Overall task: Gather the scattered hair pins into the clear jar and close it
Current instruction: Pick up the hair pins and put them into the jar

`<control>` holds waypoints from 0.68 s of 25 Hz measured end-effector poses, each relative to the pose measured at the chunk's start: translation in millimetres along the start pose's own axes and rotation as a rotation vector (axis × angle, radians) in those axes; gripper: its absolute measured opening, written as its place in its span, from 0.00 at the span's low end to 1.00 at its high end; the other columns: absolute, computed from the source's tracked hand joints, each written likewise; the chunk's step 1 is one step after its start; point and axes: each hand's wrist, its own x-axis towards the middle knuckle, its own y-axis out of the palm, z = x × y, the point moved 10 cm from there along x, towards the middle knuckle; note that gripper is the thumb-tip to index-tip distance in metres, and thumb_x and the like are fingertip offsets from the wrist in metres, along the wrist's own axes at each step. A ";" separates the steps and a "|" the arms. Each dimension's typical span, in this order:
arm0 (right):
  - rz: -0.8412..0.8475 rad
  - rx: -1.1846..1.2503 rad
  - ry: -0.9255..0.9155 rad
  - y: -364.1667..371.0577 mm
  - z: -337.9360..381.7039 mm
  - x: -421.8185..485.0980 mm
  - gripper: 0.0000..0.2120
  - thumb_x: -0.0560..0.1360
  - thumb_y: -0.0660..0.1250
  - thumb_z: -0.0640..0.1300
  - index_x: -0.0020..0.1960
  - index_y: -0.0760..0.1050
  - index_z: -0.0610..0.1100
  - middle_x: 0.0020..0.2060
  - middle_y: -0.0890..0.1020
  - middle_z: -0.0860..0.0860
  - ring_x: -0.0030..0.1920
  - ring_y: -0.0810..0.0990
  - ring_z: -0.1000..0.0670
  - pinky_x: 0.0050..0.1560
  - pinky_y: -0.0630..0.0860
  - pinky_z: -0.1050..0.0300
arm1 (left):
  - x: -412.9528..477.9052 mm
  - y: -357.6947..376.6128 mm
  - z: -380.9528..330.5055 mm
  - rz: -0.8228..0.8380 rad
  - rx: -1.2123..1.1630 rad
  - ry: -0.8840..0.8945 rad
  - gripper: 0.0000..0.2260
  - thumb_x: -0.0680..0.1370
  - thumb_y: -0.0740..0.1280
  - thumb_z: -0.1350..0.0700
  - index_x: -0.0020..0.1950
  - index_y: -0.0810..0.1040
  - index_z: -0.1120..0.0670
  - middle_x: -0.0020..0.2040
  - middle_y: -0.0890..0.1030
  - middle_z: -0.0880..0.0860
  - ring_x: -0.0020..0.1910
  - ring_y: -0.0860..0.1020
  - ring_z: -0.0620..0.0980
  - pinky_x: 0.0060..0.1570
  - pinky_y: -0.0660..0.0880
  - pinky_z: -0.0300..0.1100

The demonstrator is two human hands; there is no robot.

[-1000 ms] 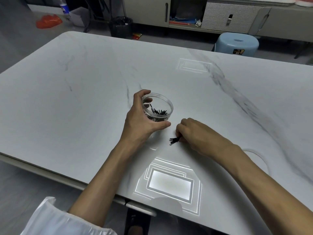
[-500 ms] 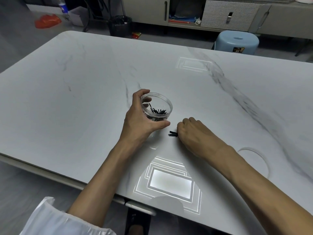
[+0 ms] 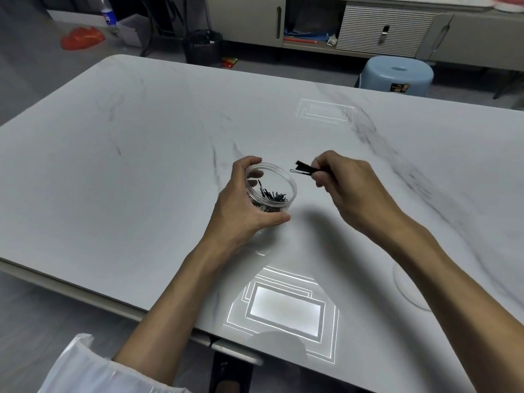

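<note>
Right hand pinches hair pins beside clear jar.

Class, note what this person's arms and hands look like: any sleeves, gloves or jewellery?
No gloves, rings or watch show on the left hand or the right hand. A white sleeve of thin, slightly shiny fabric is bunched near the left elbow. The right forearm is uncovered as far as the picture shows, with no sleeve in view.
</note>
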 end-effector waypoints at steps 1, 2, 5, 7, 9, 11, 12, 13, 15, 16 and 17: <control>0.024 -0.013 -0.039 0.8 11.8 2.5 0.04 0.79 0.63 0.39 0.47 0.75 0.46 0.34 0.76 0.58 0.35 0.73 0.63 0.34 0.65 0.70 | -1.0 5.7 -1.8 0.034 0.011 0.013 0.43 0.57 0.82 0.51 0.66 0.65 0.40 0.59 0.77 0.42 0.59 0.76 0.39 0.54 0.72 0.31; 0.066 -0.034 -0.068 6.0 20.9 3.5 0.04 0.78 0.65 0.39 0.47 0.77 0.46 0.34 0.78 0.57 0.35 0.73 0.62 0.34 0.65 0.68 | -2.2 11.4 -3.7 0.067 0.021 0.025 0.43 0.57 0.82 0.51 0.67 0.65 0.39 0.60 0.77 0.42 0.60 0.76 0.39 0.56 0.72 0.34; 0.178 -0.049 -0.084 22.0 32.4 2.5 0.06 0.76 0.69 0.39 0.51 0.82 0.45 0.40 0.83 0.52 0.38 0.74 0.57 0.39 0.66 0.64 | -4.7 21.1 -7.8 0.120 0.018 0.046 0.43 0.57 0.82 0.50 0.67 0.65 0.39 0.61 0.77 0.43 0.61 0.76 0.39 0.60 0.73 0.40; 0.124 -0.021 -0.103 13.6 33.9 2.6 0.08 0.75 0.71 0.39 0.54 0.82 0.44 0.44 0.84 0.51 0.40 0.75 0.56 0.42 0.68 0.66 | -4.1 18.9 -7.7 0.107 0.015 0.045 0.43 0.57 0.82 0.51 0.67 0.65 0.39 0.60 0.77 0.42 0.61 0.75 0.38 0.59 0.73 0.40; 0.014 -0.010 -0.100 -5.3 29.1 2.6 0.08 0.74 0.71 0.38 0.53 0.82 0.43 0.45 0.84 0.50 0.39 0.75 0.56 0.43 0.68 0.72 | -3.0 14.6 -7.5 0.078 0.003 0.039 0.43 0.57 0.83 0.52 0.66 0.65 0.39 0.59 0.77 0.40 0.60 0.75 0.38 0.57 0.74 0.37; -0.014 -0.020 -0.035 -16.1 17.6 1.0 0.08 0.75 0.70 0.38 0.53 0.81 0.45 0.45 0.83 0.51 0.40 0.76 0.56 0.44 0.68 0.73 | -2.0 13.1 -8.1 0.055 -0.028 0.028 0.43 0.57 0.82 0.51 0.66 0.65 0.39 0.59 0.77 0.40 0.60 0.75 0.39 0.56 0.74 0.35; 0.019 -0.030 0.020 -16.6 9.7 -1.4 0.08 0.76 0.70 0.39 0.53 0.81 0.46 0.45 0.83 0.52 0.41 0.76 0.56 0.45 0.70 0.70 | -1.5 14.3 -9.6 0.050 -0.043 0.026 0.43 0.56 0.82 0.50 0.66 0.65 0.39 0.59 0.77 0.41 0.60 0.75 0.39 0.55 0.73 0.34; 0.081 -0.051 0.084 -15.8 0.6 -5.8 0.08 0.76 0.69 0.41 0.55 0.81 0.47 0.46 0.83 0.53 0.43 0.77 0.55 0.47 0.72 0.65 | -1.0 17.1 -12.3 0.050 -0.055 0.028 0.43 0.56 0.82 0.50 0.66 0.65 0.39 0.59 0.77 0.41 0.60 0.75 0.40 0.55 0.73 0.34; 0.283 -0.140 0.233 -13.1 -22.1 -23.1 0.15 0.74 0.71 0.48 0.60 0.77 0.51 0.50 0.82 0.53 0.49 0.79 0.53 0.52 0.75 0.55 | -1.2 26.4 -19.1 0.066 -0.071 0.036 0.44 0.56 0.82 0.50 0.67 0.65 0.39 0.59 0.77 0.41 0.61 0.75 0.40 0.57 0.73 0.36; 0.404 -0.202 0.320 -13.7 -35.7 -37.9 0.21 0.72 0.73 0.51 0.63 0.74 0.52 0.54 0.80 0.53 0.53 0.78 0.51 0.55 0.75 0.53 | -2.4 33.4 -23.0 0.083 -0.077 0.038 0.44 0.56 0.82 0.50 0.67 0.64 0.39 0.59 0.77 0.41 0.61 0.75 0.40 0.57 0.73 0.37; 0.514 -0.279 0.402 -17.5 -49.7 -55.9 0.29 0.69 0.75 0.55 0.67 0.71 0.53 0.59 0.78 0.52 0.56 0.77 0.50 0.57 0.74 0.51 | -4.4 41.2 -27.4 0.100 -0.083 0.039 0.44 0.56 0.82 0.50 0.67 0.64 0.39 0.59 0.77 0.41 0.61 0.75 0.40 0.58 0.73 0.38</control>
